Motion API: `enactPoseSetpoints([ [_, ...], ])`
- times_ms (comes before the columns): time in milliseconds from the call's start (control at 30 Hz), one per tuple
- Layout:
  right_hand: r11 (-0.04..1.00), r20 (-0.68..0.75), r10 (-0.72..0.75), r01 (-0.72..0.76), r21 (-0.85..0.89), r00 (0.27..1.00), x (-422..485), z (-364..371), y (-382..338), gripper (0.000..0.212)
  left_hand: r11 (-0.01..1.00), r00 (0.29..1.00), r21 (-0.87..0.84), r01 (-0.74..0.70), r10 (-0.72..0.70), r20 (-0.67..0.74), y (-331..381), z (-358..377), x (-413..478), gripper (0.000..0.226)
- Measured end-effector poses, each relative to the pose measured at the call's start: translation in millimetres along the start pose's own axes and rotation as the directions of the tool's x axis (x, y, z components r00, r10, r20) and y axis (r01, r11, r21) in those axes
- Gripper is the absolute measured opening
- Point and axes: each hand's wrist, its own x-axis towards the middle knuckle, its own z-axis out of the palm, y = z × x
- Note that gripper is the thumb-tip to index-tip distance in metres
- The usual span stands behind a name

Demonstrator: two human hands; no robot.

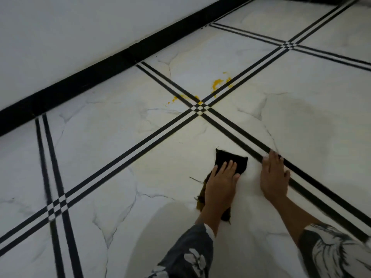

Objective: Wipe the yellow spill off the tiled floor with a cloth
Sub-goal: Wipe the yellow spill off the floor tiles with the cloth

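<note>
The left hand (219, 183) is lying flat on a dark cloth (230, 160), fingers stretched out and pressing it against the white tiled floor (120, 149), not curled around it. The cloth's far edge is poking out just beyond those fingertips, and a frayed brownish end is trailing back under the wrist. The right hand (274, 177) is resting palm down beside it, fingers spread, tips touching a black tile stripe (236, 131). The yellow spill (217, 83) is sitting well beyond both sets of fingertips, around the stripe crossing.
</note>
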Motion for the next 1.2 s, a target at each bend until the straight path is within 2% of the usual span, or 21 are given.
enactPoseSetpoints([
  [67,0.997,0.005,0.066,-0.066,0.030,0.998,-5.5,-14.4,6.4,0.051,0.906,0.979,-0.385,0.176,-0.200,-0.024,17.1,-1.9,-3.0,0.046],
  [167,0.995,0.012,0.099,-0.099,0.031,0.995,-13.2,-30.5,12.7,0.052,0.312,0.853,-0.833,0.457,-0.419,0.311,26.0,-19.1,8.0,0.038],
  [233,0.995,0.019,0.100,-0.100,0.020,0.995,-17.0,-37.3,16.7,0.052,-0.147,0.797,-0.864,0.482,-0.337,0.502,29.4,-31.7,16.1,0.039],
  [267,0.995,0.021,0.098,-0.098,0.017,0.995,-18.3,-39.4,17.7,0.053,-0.312,0.785,-0.821,0.478,-0.268,0.559,28.7,-38.2,19.1,0.041],
  [333,0.994,0.031,0.106,-0.107,0.012,0.994,-20.6,-39.9,18.3,0.053,-0.450,0.781,-0.752,0.482,-0.170,0.601,20.9,-52.4,20.0,0.048],
  [400,0.993,0.046,0.113,-0.113,0.012,0.993,-22.6,-37.9,16.9,0.054,-0.381,0.732,-0.735,0.561,-0.186,0.656,2.9,-62.6,21.0,0.056],
  [467,0.996,0.059,0.095,-0.095,-0.001,0.994,-22.7,-32.3,12.2,0.053,-0.227,0.663,-0.771,0.595,-0.403,0.631,-29.7,-70.3,24.8,0.060],
  [533,0.998,0.084,0.052,-0.048,-0.043,0.995,-22.3,-23.1,6.5,0.052,-0.038,0.629,-0.880,0.474,-0.684,0.369,-60.4,-75.1,26.5,0.050],
  [567,0.996,0.102,0.018,-0.009,-0.085,0.995,-22.9,-17.7,3.8,0.051,0.137,0.647,-0.895,0.424,-0.737,0.194,-66.4,-75.4,26.1,0.044],
  [633,0.980,0.146,-0.059,0.085,-0.179,0.987,-23.5,-3.9,-2.1,0.050,0.595,0.839,-0.714,0.369,-0.544,-0.020,-57.9,-71.0,22.0,0.040],
  [667,0.975,0.155,-0.082,0.112,-0.194,0.984,-23.2,0.9,-5.8,0.050,0.759,0.946,-0.597,0.260,-0.326,-0.002,-45.7,-62.2,17.2,0.042],
  [700,0.971,0.163,-0.093,0.126,-0.203,0.982,-22.1,5.2,-9.5,0.050,0.889,0.992,-0.442,0.123,-0.091,0.092,-34.4,-50.0,12.9,0.044],
  [733,0.965,0.171,-0.106,0.143,-0.222,0.980,-19.7,11.0,-13.1,0.051,0.965,0.975,-0.259,-0.043,0.097,0.199,-28.1,-37.5,8.0,0.048],
  [800,0.931,0.179,-0.160,0.209,-0.300,0.971,-12.0,20.2,-19.1,0.051,0.946,0.898,0.013,-0.325,0.304,0.318,-30.3,-13.5,2.9,0.054],
  [833,0.910,0.188,-0.195,0.249,-0.331,0.963,-6.6,23.6,-21.6,0.052,0.936,0.898,0.065,-0.346,0.311,0.311,-36.9,-9.9,3.0,0.059],
  [900,0.880,0.231,-0.247,0.318,-0.353,0.941,1.6,33.5,-26.7,0.053,0.963,0.951,0.108,-0.247,0.220,0.217,-65.9,-14.2,1.6,0.066],
  [967,0.856,0.261,-0.294,0.374,-0.357,0.920,5.7,46.9,-30.2,0.056,0.991,0.999,0.130,-0.025,0.018,0.049,-104.9,-26.6,5.2,0.065],
  [1033,0.816,0.236,-0.331,0.403,-0.415,0.914,5.8,59.1,-29.6,0.062,0.941,0.960,0.187,0.281,-0.277,-0.051,-140.5,-40.0,21.5,0.056],
  [1100,0.791,0.207,-0.341,0.399,-0.463,0.917,7.2,66.3,-27.9,0.060,0.840,0.860,0.187,0.510,-0.495,-0.124,-150.8,-43.0,49.2,0.053],
  [1133,0.788,0.205,-0.339,0.396,-0.471,0.918,8.0,65.9,-27.1,0.058,0.823,0.841,0.171,0.541,-0.525,-0.133,-143.5,-40.0,60.5,0.054],
  [1200,0.786,0.207,-0.337,0.396,-0.475,0.918,9.6,64.9,-26.6,0.056,0.903,0.916,0.156,0.401,-0.391,-0.094,-119.5,-28.8,64.3,0.053],
])
